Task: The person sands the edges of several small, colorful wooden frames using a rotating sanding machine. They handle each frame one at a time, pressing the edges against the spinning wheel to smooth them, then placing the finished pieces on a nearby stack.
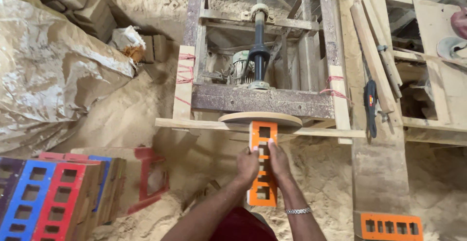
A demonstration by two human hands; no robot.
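A crumpled tan sack (53, 70) lies at left; a small red-and-yellow label (370, 100) marks the hanging dark tool (371, 112).

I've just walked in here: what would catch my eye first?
Probably the bright orange board with square cut-outs, held at centre by the left hand and right hand, its top end against a round wooden disc on a rough wooden machine frame. At lower left stands a stack of red and blue cut-out boards, and sawdust covers the floor.
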